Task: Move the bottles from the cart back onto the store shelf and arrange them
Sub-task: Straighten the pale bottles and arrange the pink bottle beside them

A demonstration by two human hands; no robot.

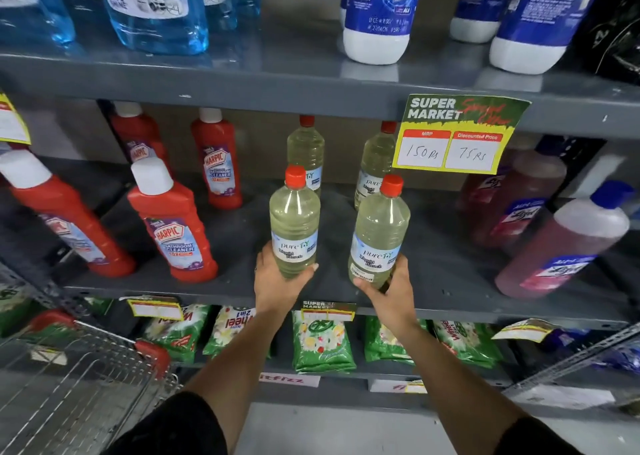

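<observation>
Two clear bottles of pale yellow liquid with red caps stand at the front of the grey middle shelf (446, 281). My left hand (277, 281) grips the base of the left bottle (294, 219). My right hand (391, 291) grips the base of the right bottle (379, 229). Both bottles are upright, labels facing me. Two more of the same bottles stand behind them, one (306, 149) at the back left and one (375, 163) at the back right. The wire cart (69, 378) with red corners is at the lower left; I see no bottles in its visible part.
Red Harpic bottles (173, 226) stand left of my hands, pink Lizol bottles (561, 243) to the right. A price tag (457, 135) hangs from the shelf above. Blue cleaner and Rin bottles fill the top shelf. Green detergent packets (318, 343) lie below.
</observation>
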